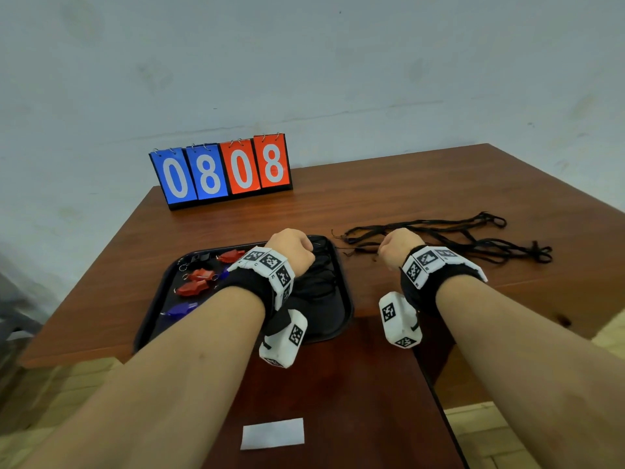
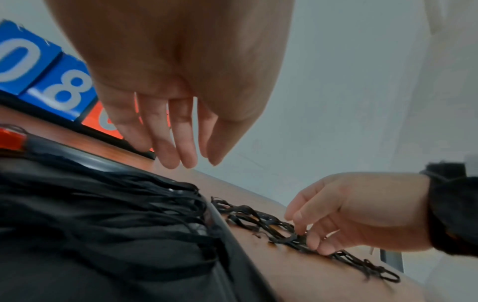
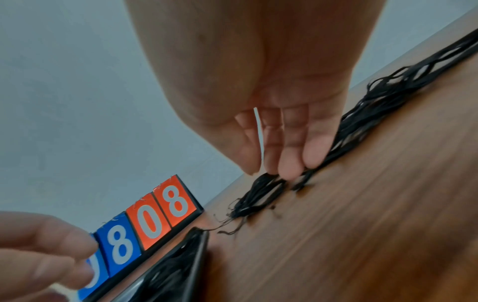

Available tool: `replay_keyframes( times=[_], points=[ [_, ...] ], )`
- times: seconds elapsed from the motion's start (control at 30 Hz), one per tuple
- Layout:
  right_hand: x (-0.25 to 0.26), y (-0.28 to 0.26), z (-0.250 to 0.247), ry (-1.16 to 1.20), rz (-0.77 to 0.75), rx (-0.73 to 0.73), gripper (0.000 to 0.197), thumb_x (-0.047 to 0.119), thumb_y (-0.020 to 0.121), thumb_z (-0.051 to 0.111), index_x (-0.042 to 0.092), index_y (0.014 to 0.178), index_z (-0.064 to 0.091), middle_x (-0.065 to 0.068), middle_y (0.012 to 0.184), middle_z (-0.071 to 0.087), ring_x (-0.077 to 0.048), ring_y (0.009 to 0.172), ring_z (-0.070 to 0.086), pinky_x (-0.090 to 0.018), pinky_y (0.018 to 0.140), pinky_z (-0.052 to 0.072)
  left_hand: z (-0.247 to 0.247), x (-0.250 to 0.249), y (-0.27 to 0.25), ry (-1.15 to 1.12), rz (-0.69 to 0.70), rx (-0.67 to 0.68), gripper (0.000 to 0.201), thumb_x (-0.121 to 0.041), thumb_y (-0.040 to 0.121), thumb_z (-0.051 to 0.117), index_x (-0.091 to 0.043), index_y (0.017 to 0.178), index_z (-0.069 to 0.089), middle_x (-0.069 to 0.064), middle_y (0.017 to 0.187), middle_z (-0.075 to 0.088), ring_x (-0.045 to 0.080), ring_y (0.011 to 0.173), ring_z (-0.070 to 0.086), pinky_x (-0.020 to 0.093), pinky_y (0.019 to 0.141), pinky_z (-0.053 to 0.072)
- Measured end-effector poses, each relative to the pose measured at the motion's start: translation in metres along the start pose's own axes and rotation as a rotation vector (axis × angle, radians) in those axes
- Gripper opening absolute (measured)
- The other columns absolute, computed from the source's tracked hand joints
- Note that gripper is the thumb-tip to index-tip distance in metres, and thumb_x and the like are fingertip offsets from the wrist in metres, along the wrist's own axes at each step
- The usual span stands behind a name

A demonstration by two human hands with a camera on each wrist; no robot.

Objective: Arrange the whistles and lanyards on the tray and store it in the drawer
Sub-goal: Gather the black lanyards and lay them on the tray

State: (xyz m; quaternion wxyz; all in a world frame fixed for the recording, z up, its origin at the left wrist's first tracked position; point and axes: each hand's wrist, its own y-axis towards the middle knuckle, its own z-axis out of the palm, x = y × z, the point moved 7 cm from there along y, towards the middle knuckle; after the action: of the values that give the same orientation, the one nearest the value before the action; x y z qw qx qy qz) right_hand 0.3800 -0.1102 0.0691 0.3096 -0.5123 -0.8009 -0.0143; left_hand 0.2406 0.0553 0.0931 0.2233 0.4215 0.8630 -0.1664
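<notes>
A black tray (image 1: 346, 299) sits near the table's front edge. Red whistles (image 1: 199, 275) and a blue whistle (image 1: 179, 309) lie on its left half, and a bundle of black lanyards (image 1: 318, 279) (image 2: 116, 204) fills its right half. My left hand (image 1: 291, 248) (image 2: 191, 155) hovers over that bundle with fingers hanging straight, holding nothing. More loose black lanyards (image 1: 473, 245) (image 3: 362, 114) stretch across the table right of the tray. My right hand (image 1: 399, 247) (image 3: 274, 169) is at their left end, fingertips touching the strands.
A flip scoreboard (image 1: 220, 170) reading 08 08 stands at the back left of the brown wooden table (image 1: 439, 191). A white paper label (image 1: 272, 433) lies on a darker surface below the table's front edge. The wall is close behind.
</notes>
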Motion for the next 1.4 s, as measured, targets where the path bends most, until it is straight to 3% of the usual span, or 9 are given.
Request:
replay_keyframes(
  times=[0.13, 0.37, 0.53, 0.73, 0.87, 0.97, 1.13, 1.27, 1.4],
  points=[
    [-0.032, 0.001, -0.01, -0.018, 0.075, -0.023, 0.023, 0.015, 0.094, 0.048, 0.001, 0.1, 0.066, -0.013, 0.092, 0.066, -0.026, 0.078, 0.057, -0.033, 0.071, 0.049, 0.018, -0.024, 0.006, -0.09, 0.023, 0.003, 0.003, -0.021, 0.089, 0.063, -0.022, 0.088, 0.065, -0.001, 0.1, 0.066, 0.017, 0.091, 0.061, 0.025, 0.075, 0.048],
    [-0.068, 0.017, 0.0, 0.183, 0.097, 0.085, 0.055, 0.012, 0.094, 0.054, 0.02, 0.145, 0.034, -0.015, 0.133, 0.055, -0.031, 0.112, 0.059, -0.043, 0.094, 0.052, 0.055, -0.054, 0.023, -0.166, 0.012, 0.075, 0.017, -0.026, 0.089, 0.064, -0.02, 0.105, 0.064, 0.002, 0.105, 0.068, 0.02, 0.094, 0.067, 0.034, 0.086, 0.055],
    [-0.07, 0.021, 0.005, 0.108, 0.021, 0.135, 0.06, 0.012, 0.098, 0.048, 0.025, 0.151, 0.023, -0.007, 0.154, 0.031, -0.026, 0.124, 0.052, -0.031, 0.09, 0.048, 0.072, -0.064, 0.032, -0.159, 0.003, 0.114, 0.032, -0.027, 0.09, 0.062, -0.02, 0.121, 0.061, 0.001, 0.11, 0.066, 0.02, 0.091, 0.068, 0.033, 0.085, 0.056],
    [-0.074, 0.035, 0.007, 0.042, -0.033, 0.12, 0.055, 0.01, 0.097, 0.044, 0.026, 0.149, 0.029, -0.006, 0.152, 0.034, -0.016, 0.094, 0.046, -0.021, 0.057, 0.041, 0.093, -0.081, 0.043, -0.04, 0.015, 0.178, 0.034, -0.027, 0.091, 0.061, -0.023, 0.125, 0.061, 0.003, 0.117, 0.066, 0.02, 0.096, 0.066, 0.03, 0.082, 0.054],
    [-0.082, 0.041, 0.01, 0.081, -0.048, 0.134, 0.057, 0.011, 0.097, 0.045, 0.027, 0.148, 0.029, -0.006, 0.15, 0.038, -0.014, 0.078, 0.053, -0.022, 0.057, 0.042, 0.118, -0.1, 0.047, 0.161, 0.052, 0.294, 0.044, -0.019, 0.096, 0.052, -0.022, 0.14, 0.048, 0.004, 0.141, 0.05, 0.022, 0.119, 0.056, 0.031, 0.095, 0.049],
    [-0.087, 0.043, 0.01, 0.132, -0.04, 0.136, 0.057, 0.011, 0.096, 0.046, 0.028, 0.148, 0.029, -0.005, 0.15, 0.039, -0.015, 0.088, 0.053, -0.025, 0.069, 0.043, 0.134, -0.11, 0.048, 0.328, 0.044, 0.344, 0.046, -0.019, 0.097, 0.048, -0.024, 0.143, 0.045, 0.009, 0.152, 0.034, 0.026, 0.131, 0.044, 0.037, 0.102, 0.044],
    [-0.092, 0.044, 0.012, 0.249, -0.028, 0.153, 0.063, 0.011, 0.095, 0.05, 0.029, 0.149, 0.024, -0.013, 0.126, 0.057, -0.019, 0.084, 0.06, -0.031, 0.073, 0.05, 0.144, -0.115, 0.05, 0.413, 0.017, 0.402, 0.026, -0.021, 0.097, 0.051, -0.012, 0.12, 0.061, 0.014, 0.146, 0.04, 0.029, 0.132, 0.042, 0.044, 0.104, 0.042],
    [-0.096, 0.046, 0.012, 0.307, -0.013, 0.172, 0.073, 0.009, 0.093, 0.051, 0.033, 0.151, 0.013, -0.006, 0.107, 0.05, -0.02, 0.074, 0.062, -0.036, 0.074, 0.055, 0.143, -0.12, 0.046, 0.439, 0.058, 0.403, 0.027, -0.019, 0.099, 0.046, -0.008, 0.119, 0.062, 0.01, 0.13, 0.055, 0.027, 0.12, 0.051, 0.038, 0.1, 0.046],
    [-0.091, 0.036, 0.008, 0.302, -0.024, 0.166, 0.071, 0.006, 0.095, 0.045, 0.032, 0.152, 0.013, -0.009, 0.13, 0.052, -0.017, 0.072, 0.058, -0.029, 0.058, 0.05, 0.141, -0.119, 0.042, 0.289, 0.109, 0.333, 0.034, -0.028, 0.093, 0.058, -0.017, 0.126, 0.055, 0.006, 0.127, 0.056, 0.025, 0.108, 0.058, 0.035, 0.087, 0.051]
  ],
)
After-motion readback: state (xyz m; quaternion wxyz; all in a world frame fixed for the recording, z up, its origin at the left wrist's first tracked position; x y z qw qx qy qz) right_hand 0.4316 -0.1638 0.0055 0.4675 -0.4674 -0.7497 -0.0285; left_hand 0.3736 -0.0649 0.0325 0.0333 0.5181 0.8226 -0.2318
